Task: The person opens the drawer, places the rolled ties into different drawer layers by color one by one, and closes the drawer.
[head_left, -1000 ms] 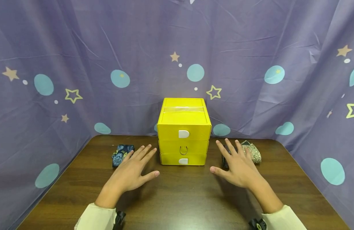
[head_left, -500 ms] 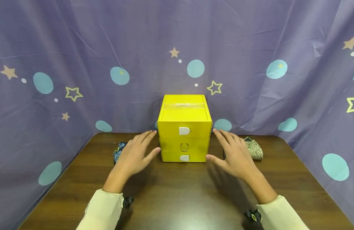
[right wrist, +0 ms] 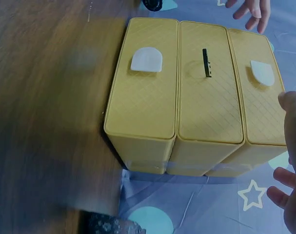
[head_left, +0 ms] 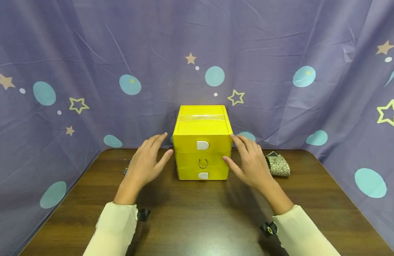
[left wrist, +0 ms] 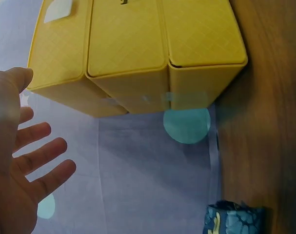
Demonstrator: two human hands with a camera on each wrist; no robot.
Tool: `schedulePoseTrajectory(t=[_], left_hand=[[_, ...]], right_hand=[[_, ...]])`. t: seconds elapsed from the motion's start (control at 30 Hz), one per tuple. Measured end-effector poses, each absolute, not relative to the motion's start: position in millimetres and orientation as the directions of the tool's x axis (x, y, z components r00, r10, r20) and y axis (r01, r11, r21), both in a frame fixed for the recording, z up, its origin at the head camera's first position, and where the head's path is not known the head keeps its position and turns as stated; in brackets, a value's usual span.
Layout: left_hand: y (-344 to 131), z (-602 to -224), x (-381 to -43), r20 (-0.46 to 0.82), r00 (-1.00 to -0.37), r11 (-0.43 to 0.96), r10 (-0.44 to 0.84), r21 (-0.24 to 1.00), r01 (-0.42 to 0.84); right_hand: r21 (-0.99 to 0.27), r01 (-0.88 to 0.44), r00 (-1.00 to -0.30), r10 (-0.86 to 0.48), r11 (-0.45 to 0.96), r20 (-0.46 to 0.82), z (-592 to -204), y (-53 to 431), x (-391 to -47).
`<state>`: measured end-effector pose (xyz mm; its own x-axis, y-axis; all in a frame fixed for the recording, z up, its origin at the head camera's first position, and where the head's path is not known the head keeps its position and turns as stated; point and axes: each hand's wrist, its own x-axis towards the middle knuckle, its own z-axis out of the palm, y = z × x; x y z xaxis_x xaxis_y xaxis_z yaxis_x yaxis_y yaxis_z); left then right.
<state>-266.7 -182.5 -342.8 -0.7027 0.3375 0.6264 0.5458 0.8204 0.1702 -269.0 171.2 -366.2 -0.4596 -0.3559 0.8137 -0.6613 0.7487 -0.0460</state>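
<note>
Yellow drawers (head_left: 202,155) in all three views

a dark brown table (head_left: 197,213) with streaked wood grain fills the lower part of the head view, its two far corners rounded. behind the table hangs a purple cloth (head_left: 264,46), which also runs along the table's left and right sides, wrinkled and falling in soft folds. printed on it, above the table's far edge, are teal blobs (head_left: 214,76), tan stars (head_left: 190,58), pale yellow star outlines (head_left: 236,97) and white dots (head_left: 215,94). a whitish glare (head_left: 201,245) lies on the table's near part, around its middle.
</note>
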Motion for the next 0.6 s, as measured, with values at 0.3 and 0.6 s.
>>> schedulePoseTrajectory(t=[0.3, 0.6], left_hand=[[-167, -336, -279, 0.696, -0.631, 0.739, 0.341, 0.216, 0.638], [-156, -335, -294, 0.8, -0.539, 0.628, 0.264, 0.281, 0.725]], right_hand=[[-0.054, -0.696, -0.399, -0.324, 0.716, 0.858, -366, 158, -281], [-0.007, -0.67, -0.337, -0.296, 0.743, 0.894, -360, 145, -286]])
